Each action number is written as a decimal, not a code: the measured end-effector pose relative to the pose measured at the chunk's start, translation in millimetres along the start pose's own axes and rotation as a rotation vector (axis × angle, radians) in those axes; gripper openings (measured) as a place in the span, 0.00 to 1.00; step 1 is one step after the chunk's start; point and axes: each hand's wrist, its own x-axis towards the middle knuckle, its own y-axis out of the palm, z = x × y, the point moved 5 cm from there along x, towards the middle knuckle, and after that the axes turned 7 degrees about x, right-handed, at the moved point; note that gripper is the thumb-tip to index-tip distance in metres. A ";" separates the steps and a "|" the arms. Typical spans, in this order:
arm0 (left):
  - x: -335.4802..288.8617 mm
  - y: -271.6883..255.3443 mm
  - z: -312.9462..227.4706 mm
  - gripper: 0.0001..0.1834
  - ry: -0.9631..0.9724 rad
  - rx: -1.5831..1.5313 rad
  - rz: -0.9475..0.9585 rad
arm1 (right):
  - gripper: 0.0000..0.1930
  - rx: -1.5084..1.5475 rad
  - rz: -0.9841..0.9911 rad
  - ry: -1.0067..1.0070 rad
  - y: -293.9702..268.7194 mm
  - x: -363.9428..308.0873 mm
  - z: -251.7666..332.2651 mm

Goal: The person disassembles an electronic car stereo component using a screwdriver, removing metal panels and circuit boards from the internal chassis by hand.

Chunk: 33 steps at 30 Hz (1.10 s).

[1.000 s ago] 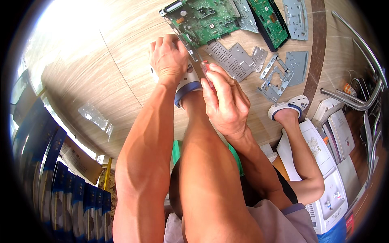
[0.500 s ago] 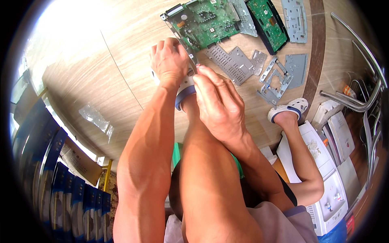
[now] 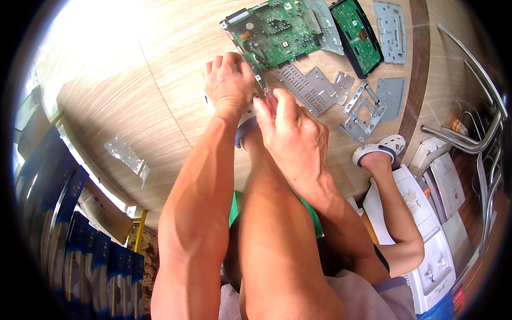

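Observation:
My left hand (image 3: 230, 82) is closed at the near left edge of a green circuit board (image 3: 280, 40), by its narrow metal edge strip (image 3: 260, 78); its fingertips are partly hidden. A screwdriver with a red see-through handle (image 3: 272, 102) is in my right hand (image 3: 298, 138), between thumb and curled fingers. The tool points up at the near end of the metal strip; whether its tip sits in a screw is too small to tell. Under both hands is my left foot in a white clog (image 3: 249, 113).
Right of the board lie a perforated grey plate (image 3: 306, 88), a metal bracket frame (image 3: 365, 114), a black-framed green board (image 3: 358, 40) and flat metal panels (image 3: 392, 32). Bent chrome tubing (image 3: 469, 141) stands at right, above a white appliance casing (image 3: 426, 240). Clear plastic wrap (image 3: 127, 157) lies left.
My right hand has turned and shifted its fingers on the screwdriver, so the red handle now shows. The left hand keeps its place at the board; the whole view has shifted slightly.

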 end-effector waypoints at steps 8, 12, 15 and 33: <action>0.3 -0.2 3.4 0.09 -0.002 -0.007 -0.007 | 0.15 -0.074 0.015 -0.018 -1.1 13.1 6.3; -0.4 4.5 -1.8 0.09 -0.003 -0.032 -0.003 | 0.09 -0.081 0.096 -0.110 -1.9 14.3 6.5; 0.5 0.3 2.1 0.09 -0.003 -0.023 -0.004 | 0.08 -0.142 0.157 -0.187 -7.4 17.0 15.2; -1.2 3.9 6.6 0.10 0.017 -0.071 -0.030 | 0.15 0.067 -0.069 -0.220 0.0 7.0 11.1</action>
